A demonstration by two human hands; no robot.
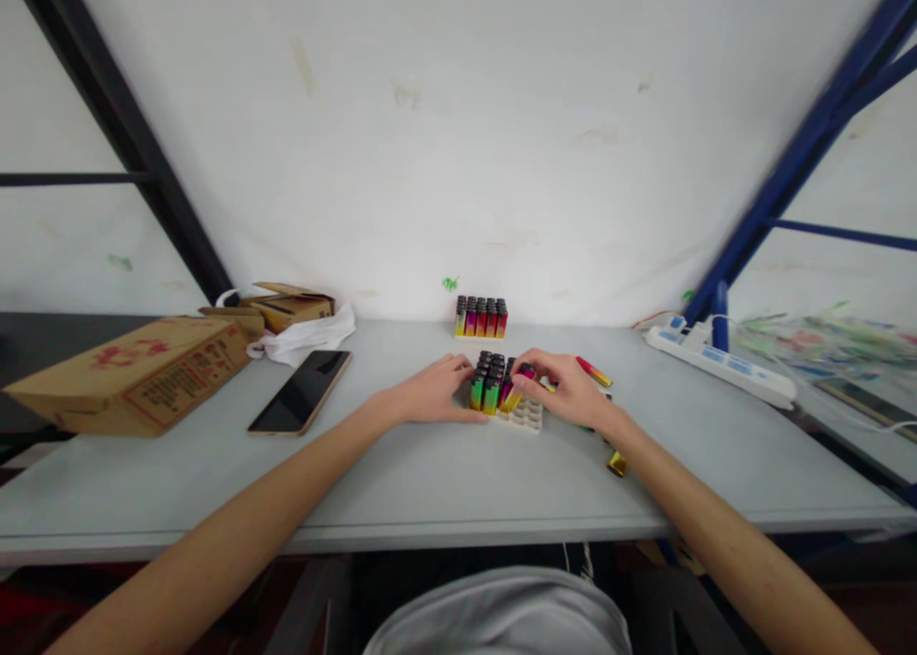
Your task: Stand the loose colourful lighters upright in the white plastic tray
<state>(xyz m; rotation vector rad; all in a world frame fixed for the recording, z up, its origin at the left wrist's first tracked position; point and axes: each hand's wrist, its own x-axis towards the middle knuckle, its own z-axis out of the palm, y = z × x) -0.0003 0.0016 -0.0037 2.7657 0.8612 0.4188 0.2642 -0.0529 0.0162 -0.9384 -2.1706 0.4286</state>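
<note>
A small off-white tray with round holes (528, 416) stands on the table, part filled with upright, shiny gradient-coloured tubes with black tops (491, 392). My left hand (440, 390) curves round the tray's left side, thumb at the front and fingers behind, steadying it. My right hand (563, 386) is closed on a purple-and-yellow tube (512, 400), which tilts over the tray beside the standing ones. Bare holes show at the tray's front right. Several loose tubes lie by my right hand, among them a red-and-yellow tube (594, 370) and a gold one (617, 463). Others are partly hidden under my hand and wrist.
Against the wall stands a second tray of tubes (480, 318). To the left are a phone (301, 392), a cardboard box (143, 373), an opened smaller box (290, 306) and a white bag (308, 335). A power strip (720, 364) lies at the right by a blue frame.
</note>
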